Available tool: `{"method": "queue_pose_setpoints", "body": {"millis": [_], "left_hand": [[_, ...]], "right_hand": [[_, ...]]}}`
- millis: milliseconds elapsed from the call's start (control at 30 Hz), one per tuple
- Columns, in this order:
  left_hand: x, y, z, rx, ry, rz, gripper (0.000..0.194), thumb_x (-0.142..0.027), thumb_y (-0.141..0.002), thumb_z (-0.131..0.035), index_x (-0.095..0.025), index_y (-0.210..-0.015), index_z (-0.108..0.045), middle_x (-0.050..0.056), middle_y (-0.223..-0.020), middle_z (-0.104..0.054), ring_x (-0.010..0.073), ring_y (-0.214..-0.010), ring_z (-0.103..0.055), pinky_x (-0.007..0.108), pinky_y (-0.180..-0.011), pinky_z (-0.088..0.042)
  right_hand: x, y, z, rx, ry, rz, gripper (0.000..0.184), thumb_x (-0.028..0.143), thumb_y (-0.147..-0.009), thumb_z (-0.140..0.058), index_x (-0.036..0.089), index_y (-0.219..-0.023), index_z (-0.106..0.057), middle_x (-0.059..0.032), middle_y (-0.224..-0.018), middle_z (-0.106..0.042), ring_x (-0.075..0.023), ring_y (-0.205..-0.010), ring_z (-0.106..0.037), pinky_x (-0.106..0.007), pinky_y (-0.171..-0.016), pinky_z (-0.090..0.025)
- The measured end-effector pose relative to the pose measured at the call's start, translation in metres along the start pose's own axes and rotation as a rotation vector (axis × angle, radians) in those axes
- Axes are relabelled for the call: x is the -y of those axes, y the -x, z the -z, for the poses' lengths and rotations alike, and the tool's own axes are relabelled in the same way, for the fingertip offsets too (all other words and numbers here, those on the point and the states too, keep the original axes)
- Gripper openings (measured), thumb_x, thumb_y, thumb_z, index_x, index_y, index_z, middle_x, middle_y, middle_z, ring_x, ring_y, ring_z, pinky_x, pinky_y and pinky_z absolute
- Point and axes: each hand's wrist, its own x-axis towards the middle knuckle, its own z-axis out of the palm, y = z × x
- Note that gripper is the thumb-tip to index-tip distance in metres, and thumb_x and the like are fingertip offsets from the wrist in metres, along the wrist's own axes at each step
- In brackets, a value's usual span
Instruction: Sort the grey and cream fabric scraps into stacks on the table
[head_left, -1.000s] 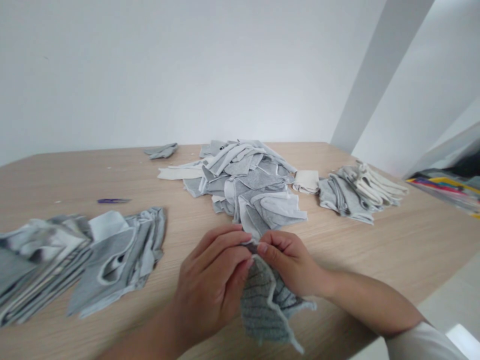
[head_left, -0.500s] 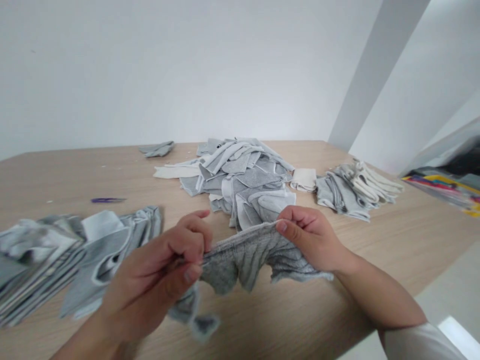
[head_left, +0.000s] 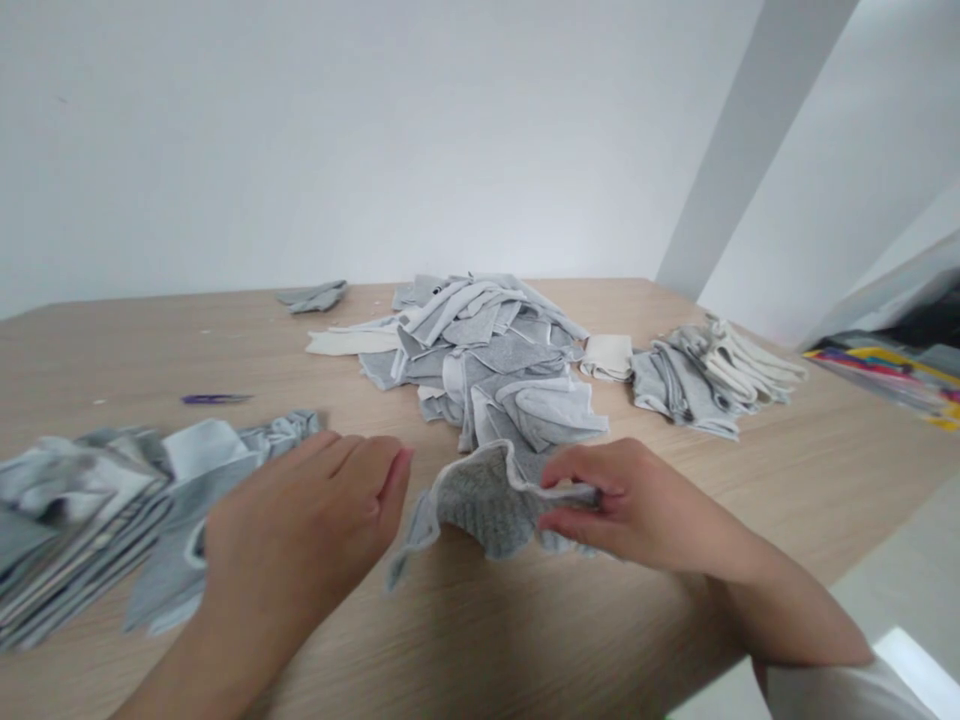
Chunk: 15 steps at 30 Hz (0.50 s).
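A grey knitted fabric piece with a pale edge rests on the wooden table near its front. My right hand pinches its right end between thumb and fingers. My left hand hovers just left of the piece with its fingers stretched out together, holding nothing. It lies over the near edge of a stack of grey fabric pieces at the left.
A big loose heap of grey and white fabric pieces lies at the table's middle. A smaller row of pieces sits at the right, a cream piece beside it. A purple tool lies at the left, and coloured items at far right.
Both hands first held the grey piece stretched between them. My left hand has let go and opened flat toward the left stack. My right hand has lowered the piece onto the table.
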Motion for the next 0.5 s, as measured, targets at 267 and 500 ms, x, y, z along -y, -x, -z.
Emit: {"method": "queue_pose_setpoints", "body": {"millis": [267,500], "left_hand": [[-0.032,0.003,-0.011,0.167,0.570,-0.169,0.077,-0.047,-0.080,-0.063,-0.015,-0.141,-0.030,0.016,-0.141,-0.045,0.0309,-0.129,-0.044,0.046,-0.106,-0.038],[-0.058,0.010,0.000,0.188,0.629,-0.038,0.045,-0.034,-0.081,-0.057,-0.016,-0.121,-0.047,0.011,-0.111,-0.065,0.0238,-0.101,-0.063,0.035,-0.087,-0.051]], "right_hand": [[0.005,-0.014,-0.020,-0.125,-0.145,0.228,0.017,0.026,-0.092,-0.056,0.017,-0.080,-0.064,-0.0002,-0.066,-0.059,-0.0101,-0.063,-0.052,-0.022,-0.059,-0.037],[0.002,-0.019,-0.043,-0.131,-0.209,0.156,0.013,0.026,-0.090,-0.056,0.018,-0.089,-0.067,0.0005,-0.069,-0.062,-0.0093,-0.062,-0.053,-0.020,-0.058,-0.037]]}}
